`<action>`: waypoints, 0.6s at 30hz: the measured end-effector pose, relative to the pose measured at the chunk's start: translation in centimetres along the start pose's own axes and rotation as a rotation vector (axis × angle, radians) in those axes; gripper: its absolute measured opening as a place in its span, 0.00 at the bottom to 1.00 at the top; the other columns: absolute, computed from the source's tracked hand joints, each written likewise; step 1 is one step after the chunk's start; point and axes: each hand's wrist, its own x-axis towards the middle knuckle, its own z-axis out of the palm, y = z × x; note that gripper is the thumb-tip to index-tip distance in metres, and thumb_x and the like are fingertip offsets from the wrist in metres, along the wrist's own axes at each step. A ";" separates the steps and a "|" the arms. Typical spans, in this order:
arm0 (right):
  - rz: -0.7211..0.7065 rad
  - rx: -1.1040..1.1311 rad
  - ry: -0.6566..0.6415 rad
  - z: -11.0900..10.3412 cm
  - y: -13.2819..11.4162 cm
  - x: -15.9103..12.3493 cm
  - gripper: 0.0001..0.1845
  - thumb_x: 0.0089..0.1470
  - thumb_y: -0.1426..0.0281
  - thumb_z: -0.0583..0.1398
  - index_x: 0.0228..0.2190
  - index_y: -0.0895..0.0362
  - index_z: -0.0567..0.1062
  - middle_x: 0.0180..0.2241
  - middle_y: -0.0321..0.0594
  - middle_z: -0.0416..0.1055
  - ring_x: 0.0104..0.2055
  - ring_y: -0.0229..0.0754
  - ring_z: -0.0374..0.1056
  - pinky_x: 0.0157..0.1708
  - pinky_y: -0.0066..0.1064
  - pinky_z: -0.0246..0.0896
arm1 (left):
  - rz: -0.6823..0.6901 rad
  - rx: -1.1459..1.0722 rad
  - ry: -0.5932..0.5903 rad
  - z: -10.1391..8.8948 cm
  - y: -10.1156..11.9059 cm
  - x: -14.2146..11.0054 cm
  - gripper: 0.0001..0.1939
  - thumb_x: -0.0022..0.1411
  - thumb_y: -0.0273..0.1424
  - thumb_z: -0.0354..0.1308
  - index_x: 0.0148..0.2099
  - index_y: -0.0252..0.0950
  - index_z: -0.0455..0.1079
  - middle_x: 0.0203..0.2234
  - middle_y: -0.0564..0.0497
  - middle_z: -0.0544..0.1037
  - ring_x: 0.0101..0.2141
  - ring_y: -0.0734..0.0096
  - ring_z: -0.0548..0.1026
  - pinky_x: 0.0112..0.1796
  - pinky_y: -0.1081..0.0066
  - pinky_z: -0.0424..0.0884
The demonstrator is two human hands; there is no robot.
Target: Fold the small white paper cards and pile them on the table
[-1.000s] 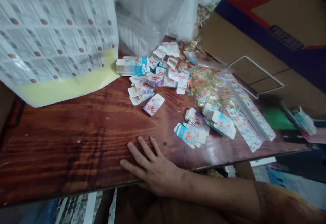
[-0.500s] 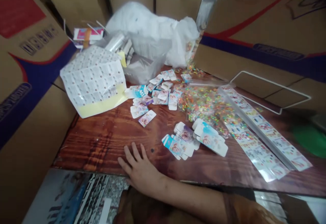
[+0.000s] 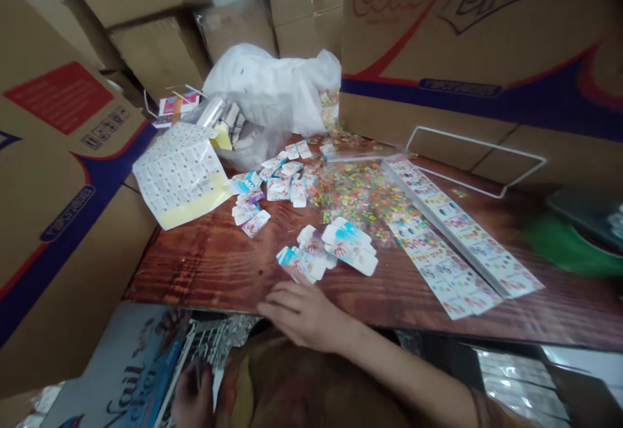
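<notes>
My right hand [image 3: 302,314] reaches in at the front edge of the wooden table, palm down, fingers loosely bent and holding nothing I can see. Its upper fingertips come right up to a cluster of small flattened printed cartons [image 3: 305,262]; whether they touch is unclear. A larger white and blue carton [image 3: 349,246] lies against that cluster. Low in the view, below the table edge, is my left hand [image 3: 193,392], dark and blurred. Its fingers look curled together, perhaps around something thin that I cannot make out.
More small cartons [image 3: 280,185] lie behind, beside a sheet of labels [image 3: 182,168]. Colourful small pieces in clear plastic [image 3: 355,194] spread over the tabletop [image 3: 195,272]. Printed strips [image 3: 467,246], a white wire frame [image 3: 479,135] and a green round object [image 3: 564,240] are rightward. Large cardboard boxes [image 3: 487,58] flank the table.
My right hand has drawn its spread fingers together and turned toward the flattened cartons. My left hand has come into view at the bottom. The camera view has shifted.
</notes>
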 end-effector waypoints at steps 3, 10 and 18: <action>0.122 -0.070 0.270 -5.4 1.6 -3.4 0.15 0.58 0.76 0.55 0.47 0.57 0.69 0.36 0.40 0.75 0.40 0.39 0.69 0.57 0.43 0.55 | 0.114 -0.156 0.037 1.4 2.9 0.9 0.16 0.49 0.43 0.59 0.36 0.38 0.70 0.29 0.51 0.77 0.35 0.58 0.75 0.39 0.60 0.72; 0.624 -0.260 0.231 -10.6 5.6 -7.5 0.35 0.52 0.57 0.62 0.58 0.54 0.59 0.54 0.51 0.64 0.56 0.54 0.60 0.53 0.49 0.60 | 0.443 -0.471 -0.352 5.7 15.5 -1.2 0.13 0.49 0.36 0.64 0.38 0.37 0.72 0.33 0.50 0.77 0.35 0.67 0.74 0.41 0.70 0.69; 0.727 -0.350 -0.121 -6.4 7.5 -6.0 0.49 0.49 0.64 0.64 0.64 0.57 0.44 0.60 0.59 0.54 0.62 0.62 0.51 0.54 0.55 0.55 | 0.260 -0.831 -0.749 11.0 22.6 -2.1 0.17 0.48 0.31 0.67 0.42 0.35 0.71 0.25 0.52 0.76 0.25 0.74 0.73 0.30 0.76 0.68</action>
